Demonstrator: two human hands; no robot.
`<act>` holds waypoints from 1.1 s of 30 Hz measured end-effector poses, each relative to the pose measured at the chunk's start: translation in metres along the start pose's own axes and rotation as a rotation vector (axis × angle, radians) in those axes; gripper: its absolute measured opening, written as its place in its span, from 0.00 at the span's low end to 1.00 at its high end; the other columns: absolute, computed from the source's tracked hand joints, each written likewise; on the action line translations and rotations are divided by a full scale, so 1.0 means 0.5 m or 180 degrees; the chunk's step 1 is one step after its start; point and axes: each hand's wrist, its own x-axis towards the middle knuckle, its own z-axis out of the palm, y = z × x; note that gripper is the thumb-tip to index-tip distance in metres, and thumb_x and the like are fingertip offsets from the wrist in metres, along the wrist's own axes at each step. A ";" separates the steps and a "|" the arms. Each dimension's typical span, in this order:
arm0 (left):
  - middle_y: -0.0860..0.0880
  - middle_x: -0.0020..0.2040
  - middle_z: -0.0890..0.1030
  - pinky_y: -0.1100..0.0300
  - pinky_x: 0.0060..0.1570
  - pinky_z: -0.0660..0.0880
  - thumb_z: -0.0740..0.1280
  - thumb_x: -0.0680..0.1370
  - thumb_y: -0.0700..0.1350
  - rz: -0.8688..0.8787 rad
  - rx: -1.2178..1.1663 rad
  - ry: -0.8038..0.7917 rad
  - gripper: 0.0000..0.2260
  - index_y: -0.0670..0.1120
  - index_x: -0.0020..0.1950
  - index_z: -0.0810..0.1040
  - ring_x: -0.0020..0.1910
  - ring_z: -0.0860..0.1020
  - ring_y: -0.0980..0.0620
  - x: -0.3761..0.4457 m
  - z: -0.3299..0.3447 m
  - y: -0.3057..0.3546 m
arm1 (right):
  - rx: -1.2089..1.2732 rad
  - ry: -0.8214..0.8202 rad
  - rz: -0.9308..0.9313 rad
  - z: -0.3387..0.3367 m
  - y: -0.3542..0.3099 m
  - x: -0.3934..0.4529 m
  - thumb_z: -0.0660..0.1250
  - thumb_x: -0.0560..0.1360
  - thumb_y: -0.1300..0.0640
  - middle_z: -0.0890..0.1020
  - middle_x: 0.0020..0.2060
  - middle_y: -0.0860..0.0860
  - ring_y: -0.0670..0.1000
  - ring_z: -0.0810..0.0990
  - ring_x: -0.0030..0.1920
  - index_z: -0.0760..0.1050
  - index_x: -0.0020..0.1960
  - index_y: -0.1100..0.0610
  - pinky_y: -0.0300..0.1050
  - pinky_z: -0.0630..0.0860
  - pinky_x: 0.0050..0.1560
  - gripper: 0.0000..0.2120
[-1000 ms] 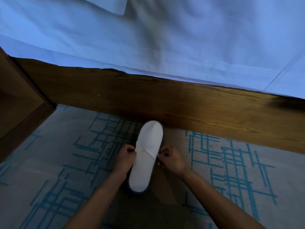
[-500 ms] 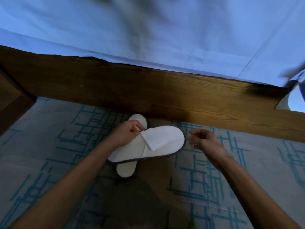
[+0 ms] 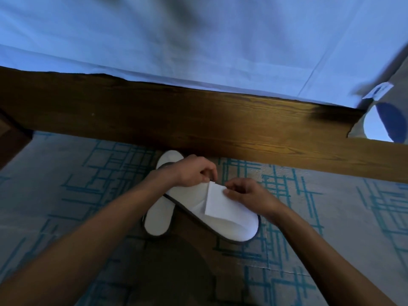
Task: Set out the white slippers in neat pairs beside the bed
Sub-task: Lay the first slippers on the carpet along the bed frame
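top slipper (image 3: 223, 219): lying crosswise over the other one, toe pointing near-right, its flat upper flap sticking up around the middle
bottom slipper (image 3: 159, 217): on the carpet (image 3: 66, 177), running near-to-far, far end almost at the wooden bed frame (image 3: 198, 129), middle hidden under the top one and the left wrist
left hand (image 3: 194, 171): fingers curled, pinching the far corner of the flap on the top slipper
right hand (image 3: 247, 193): fingertips pinching the right edge of that same flap, so both hands are on one slipper, neither is free
where we're at: my guess is the flap is being opened up or the slipper is being swung round to sit beside its partner, so no neat pair yet, they're basically an X right now
bed: white sheet (image 3: 198, 51) hangs down over the frame, slippers just in front of it
what could go wrong: these look like thin flimsy hotel-type slippers, so tugging the flap from two sides could crease or tear it, probably
also: dragging the top one off could nudge the bottom one crooked, since they're touching and nothing is pinning it
also also: toe is facing away from the bed while the other points at it, so easy to end up with a mismatched pair if it isn't turned all the way
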 end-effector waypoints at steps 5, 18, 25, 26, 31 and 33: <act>0.54 0.56 0.77 0.65 0.50 0.70 0.64 0.79 0.47 -0.0099 -0.0253 0.0978 0.09 0.53 0.58 0.78 0.55 0.73 0.58 -0.030 0.027 -0.029 | 0.0413 0.0210 0.0097 0.016 0.013 0.005 0.65 0.76 0.50 0.84 0.43 0.49 0.48 0.83 0.45 0.81 0.48 0.49 0.49 0.80 0.48 0.06; 0.57 0.50 0.77 0.69 0.44 0.72 0.62 0.78 0.39 -0.1281 -0.1643 0.1459 0.20 0.51 0.70 0.69 0.47 0.76 0.61 -0.073 0.270 -0.028 | 0.1310 0.1190 0.0727 0.086 0.101 -0.011 0.63 0.78 0.54 0.82 0.50 0.50 0.52 0.81 0.49 0.71 0.55 0.47 0.52 0.79 0.45 0.07; 0.45 0.63 0.78 0.56 0.63 0.73 0.60 0.79 0.39 -0.1305 -0.1376 0.0942 0.21 0.47 0.72 0.66 0.61 0.77 0.49 -0.003 0.336 0.023 | 0.1258 0.1498 0.1040 0.092 0.198 -0.048 0.62 0.78 0.57 0.81 0.53 0.54 0.54 0.79 0.51 0.71 0.60 0.51 0.51 0.77 0.50 0.11; 0.45 0.63 0.78 0.56 0.64 0.72 0.60 0.79 0.39 -0.1296 -0.1357 0.0868 0.21 0.47 0.72 0.66 0.61 0.76 0.48 0.008 0.344 0.030 | 0.1223 0.1584 0.1100 0.087 0.212 -0.050 0.63 0.78 0.58 0.80 0.53 0.54 0.53 0.79 0.51 0.72 0.59 0.52 0.51 0.76 0.51 0.10; 0.41 0.58 0.77 0.52 0.60 0.72 0.59 0.78 0.37 -0.1043 -0.1017 0.0675 0.16 0.43 0.65 0.73 0.57 0.75 0.43 0.059 0.372 0.066 | 0.1176 0.2084 0.1214 0.050 0.272 -0.058 0.65 0.76 0.61 0.82 0.47 0.56 0.49 0.78 0.42 0.76 0.49 0.51 0.44 0.72 0.42 0.06; 0.42 0.56 0.75 0.52 0.57 0.72 0.58 0.77 0.37 -0.0908 -0.0939 0.0673 0.14 0.43 0.61 0.74 0.55 0.75 0.42 0.078 0.379 0.078 | 0.1105 0.2202 0.1290 0.036 0.294 -0.056 0.64 0.76 0.62 0.82 0.47 0.56 0.52 0.78 0.45 0.77 0.49 0.52 0.45 0.72 0.45 0.07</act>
